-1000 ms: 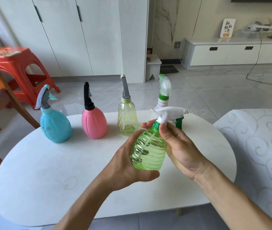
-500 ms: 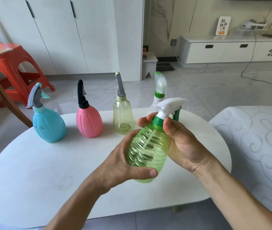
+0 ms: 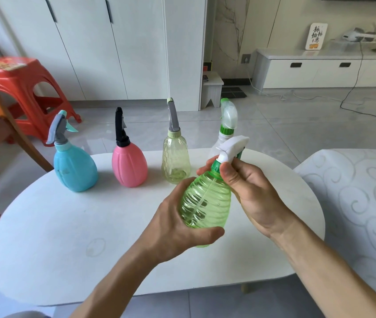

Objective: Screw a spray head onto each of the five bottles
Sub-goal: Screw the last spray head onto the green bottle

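Both bare forearms reach forward from the lower edge of the view and meet at the green bottle (image 3: 205,200). The left hand (image 3: 178,228) cups its lower body, thumb curled beneath. The right hand (image 3: 253,193) pinches the collar at its neck, palm turned inward.

A single wide-angle view from the person's head looks forward and down across the white oval surface (image 3: 44,226). It sits close above the two hands, the left hand (image 3: 173,228) and right hand (image 3: 253,193), which fill the lower middle with both forearms running off the bottom edge. Farther off it takes in the floor (image 3: 297,125), white cupboards (image 3: 113,42) and a low cabinet (image 3: 320,72), lines bending toward the edges.
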Demonstrator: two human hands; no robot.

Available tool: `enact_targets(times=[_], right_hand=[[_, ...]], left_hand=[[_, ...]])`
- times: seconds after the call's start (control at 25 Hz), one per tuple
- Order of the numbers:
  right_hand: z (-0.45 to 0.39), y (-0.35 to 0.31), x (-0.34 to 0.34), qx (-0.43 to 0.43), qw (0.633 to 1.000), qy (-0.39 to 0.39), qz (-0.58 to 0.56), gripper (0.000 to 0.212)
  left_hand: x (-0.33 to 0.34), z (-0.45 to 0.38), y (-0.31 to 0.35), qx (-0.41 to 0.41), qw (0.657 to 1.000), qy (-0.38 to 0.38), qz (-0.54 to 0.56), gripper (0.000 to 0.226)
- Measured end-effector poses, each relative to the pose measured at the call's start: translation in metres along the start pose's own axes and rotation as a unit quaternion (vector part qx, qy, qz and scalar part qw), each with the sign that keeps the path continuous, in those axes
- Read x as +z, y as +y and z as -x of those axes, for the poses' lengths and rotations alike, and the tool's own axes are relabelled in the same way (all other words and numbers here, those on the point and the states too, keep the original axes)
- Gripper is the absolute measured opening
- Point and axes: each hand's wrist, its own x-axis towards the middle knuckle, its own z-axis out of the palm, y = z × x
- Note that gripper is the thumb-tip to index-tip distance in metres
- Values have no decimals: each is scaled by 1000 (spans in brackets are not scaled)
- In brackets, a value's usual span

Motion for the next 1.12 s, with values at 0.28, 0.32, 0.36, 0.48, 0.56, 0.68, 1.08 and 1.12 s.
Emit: enact_targets(times=[0.28,0.32,0.36,0.48,0.56,0.68,1.08,1.12], right_hand=[[1,-3,8,-3,999,29,27,28],[1,-3,8,-4,999,32,30,27],[2,-3,8,-4,999,34,30,27],[3,-4,7,-11,999,38,33,26],[3,-2,8,-16,998,42,35,25],[4,1,13,-18,997,78,15,27],[20,-7,27,-59,944,110,306,78],[17,-14,16,-83,953,110,272,75]], left_hand=[[15,3,-2,0,997,73,-29,82],[17,4,-2,4,996,82,-37,81],[19,4,-3,12,994,94,-47,79],[25,5,-3,35,989,123,-79,80],[28,5,-4,40,987,131,-89,84],[30,3,-8,38,985,141,-93,85],[32,1,-8,73,988,139,-15,107],[31,0,-7,73,990,120,-23,111]])
